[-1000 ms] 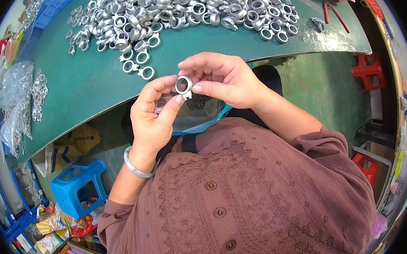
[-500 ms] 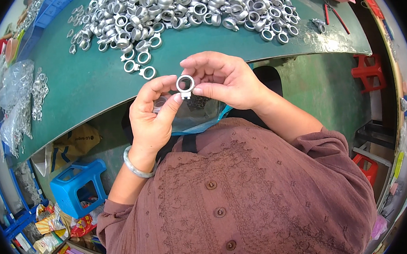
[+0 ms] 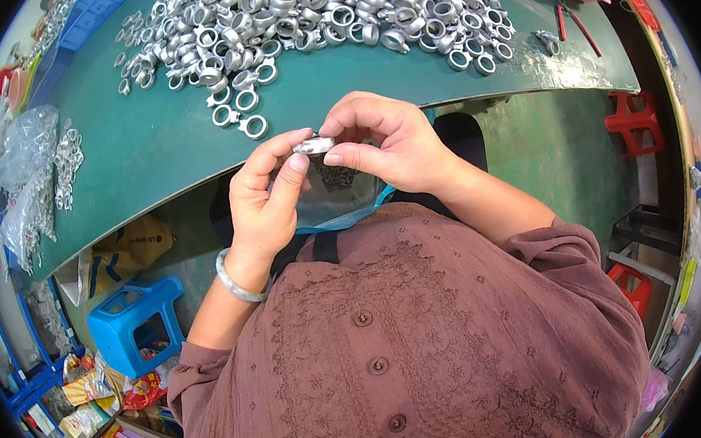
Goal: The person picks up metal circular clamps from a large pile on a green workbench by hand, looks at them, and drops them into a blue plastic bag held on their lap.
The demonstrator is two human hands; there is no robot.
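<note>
1. Pinching a silver clamp ring (image 3: 314,146) by its left end: left hand (image 3: 262,197), thumb and forefinger closed on it.
2. Right hand (image 3: 398,145) has the other end, thumb below, forefinger above, remaining fingers curled.
3. Ring sits between both sets of fingertips; I see it edge-on, its opening hidden.
4. Just below the grip: clear bag (image 3: 325,210) with blue edge; dark contents, too small to identify.
5. Beyond the grip: green table (image 3: 139,145), a few loose rings (image 3: 253,127) nearest, then a big heap of silver rings (image 3: 310,16).
6. Well left of the grip: clear plastic bags (image 3: 28,154), small metal pieces (image 3: 68,167) beside them. Lower left, blue stool (image 3: 137,326) on the floor.
7. Well right, farther up the table: red-handled tool (image 3: 582,32).
8. Below the grip, left wrist: pale bangle (image 3: 236,281).
</note>
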